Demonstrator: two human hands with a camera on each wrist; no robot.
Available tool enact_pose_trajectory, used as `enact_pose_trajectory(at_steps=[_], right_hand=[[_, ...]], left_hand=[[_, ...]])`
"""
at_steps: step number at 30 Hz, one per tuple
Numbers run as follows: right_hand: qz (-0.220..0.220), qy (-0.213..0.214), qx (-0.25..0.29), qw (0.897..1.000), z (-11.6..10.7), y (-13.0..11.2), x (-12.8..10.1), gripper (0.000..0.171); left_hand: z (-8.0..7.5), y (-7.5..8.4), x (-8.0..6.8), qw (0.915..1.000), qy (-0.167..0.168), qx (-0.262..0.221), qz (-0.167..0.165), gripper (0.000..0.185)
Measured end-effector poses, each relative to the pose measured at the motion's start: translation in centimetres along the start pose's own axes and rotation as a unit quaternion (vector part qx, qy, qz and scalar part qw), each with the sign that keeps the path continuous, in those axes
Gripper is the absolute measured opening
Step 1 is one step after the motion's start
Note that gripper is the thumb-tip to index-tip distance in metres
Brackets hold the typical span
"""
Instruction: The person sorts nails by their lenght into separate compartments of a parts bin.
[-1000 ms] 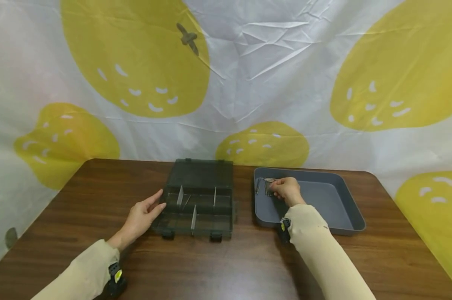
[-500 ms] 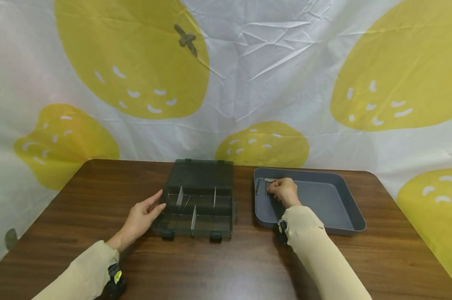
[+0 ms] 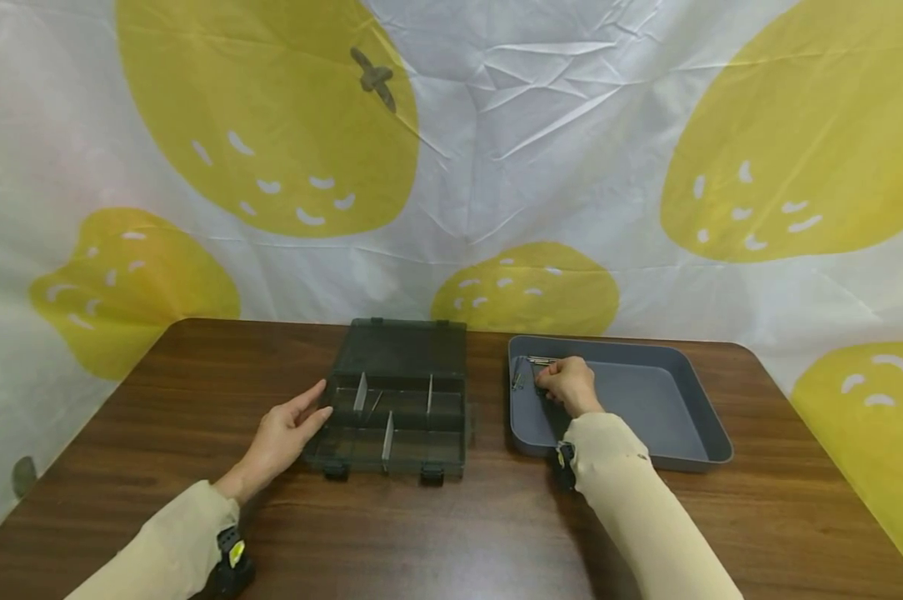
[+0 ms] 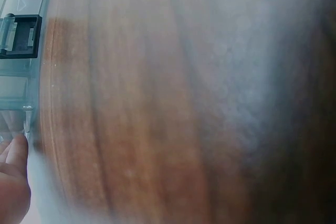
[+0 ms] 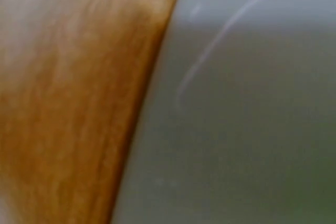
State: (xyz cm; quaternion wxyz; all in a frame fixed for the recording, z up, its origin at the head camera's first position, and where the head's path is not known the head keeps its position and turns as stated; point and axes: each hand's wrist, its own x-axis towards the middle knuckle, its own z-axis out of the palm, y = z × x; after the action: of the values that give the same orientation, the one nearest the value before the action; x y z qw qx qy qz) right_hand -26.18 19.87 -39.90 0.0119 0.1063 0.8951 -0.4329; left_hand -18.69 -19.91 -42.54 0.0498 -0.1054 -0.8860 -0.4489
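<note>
My left hand [image 3: 281, 437] rests against the left side of a dark see-through organizer box [image 3: 410, 446], fingers extended and thumb at its edge. The lid [image 3: 402, 346] is tipped back, and pale dividers part the inside. One thin metal piece [image 3: 375, 406] leans in a rear compartment. In the left wrist view, fingers [image 4: 17, 158] touch the box beside a black latch [image 4: 25, 36]. My right hand [image 3: 569, 385] reaches into a grey tray [image 3: 646, 408], fingertips pinched at a thin metal piece, mostly hidden. Several slim metal pieces [image 3: 517, 379] lie near them.
Both containers stand on a brown wooden table [image 3: 451, 533], the tray right of the box with a gap between. Behind the table hangs a white cloth [image 3: 481, 183] with yellow fruit print. The right wrist view shows only blurred tray wall [image 5: 236, 129] and wood.
My right hand has shifted slightly left and its fingertips have moved among the metal pieces, some of which now lie differently. The left hand and box stay put.
</note>
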Motion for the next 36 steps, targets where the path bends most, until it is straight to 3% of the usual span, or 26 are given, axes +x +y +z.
enact_pose_trajectory(at_steps=[18,36], right_hand=[[0.027,-0.016,-0.013,0.999,0.25,-0.45,0.03,0.007],[0.021,-0.023,-0.019,0.999,0.18,-0.56,0.03,0.009]], left_hand=[[-0.16,0.15,-0.10,0.9999,-0.003,-0.007,-0.008,0.053],[-0.26,0.24,0.05,1.0000,-0.007,-0.002,-0.006,0.053]])
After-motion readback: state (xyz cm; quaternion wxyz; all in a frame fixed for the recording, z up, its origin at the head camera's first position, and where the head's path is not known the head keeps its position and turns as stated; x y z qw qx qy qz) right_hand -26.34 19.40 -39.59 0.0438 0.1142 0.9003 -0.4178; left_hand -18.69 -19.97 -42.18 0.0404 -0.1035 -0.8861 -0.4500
